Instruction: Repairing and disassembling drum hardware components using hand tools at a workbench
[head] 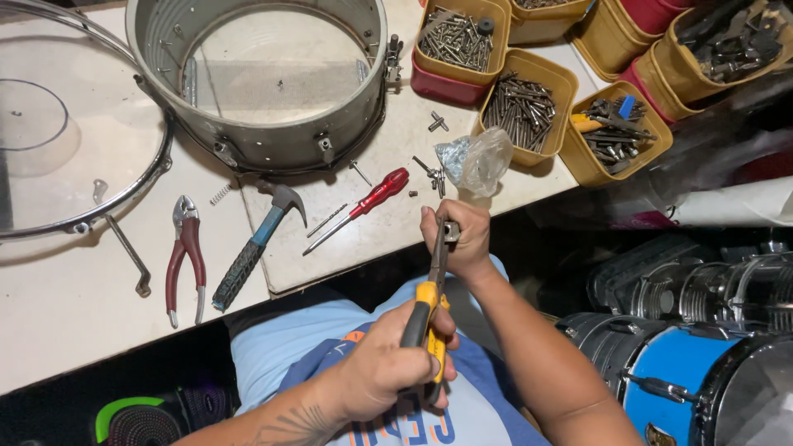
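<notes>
From where I watch, the far left of the tabletop (74, 330) carries one clear drumhead in a chrome hoop (124, 194), with one bent metal key (130, 260) lying just under its near rim. To its right stands one grey drum shell (273, 140), open side up. Near it lie three hand tools in a row: one pair of red-handled pliers (185, 256), one claw hammer (256, 244) with a blue and black grip, and one red-handled screwdriver (363, 206). A few loose screws and one small spring are scattered around them.

The left hand (388, 363) is near me, over the lap, fist closed around the yellow and black handles of one pair of pliers (429, 289). Those pliers run up to the right hand (458, 239), which sits at the tabletop's near edge, fingers closed around a small metal part (451, 232) at the pliers' nose; I think it is a drum lug, though it is too small to be sure.

Just beyond the right hand lies one crumpled clear plastic bag (477, 158). Farther right I count about seven yellow and red bins (615, 161) of screws and hardware, some cut off by the frame. Near right, on the floor, stand one blue drum (686, 372) and several dark ones.
</notes>
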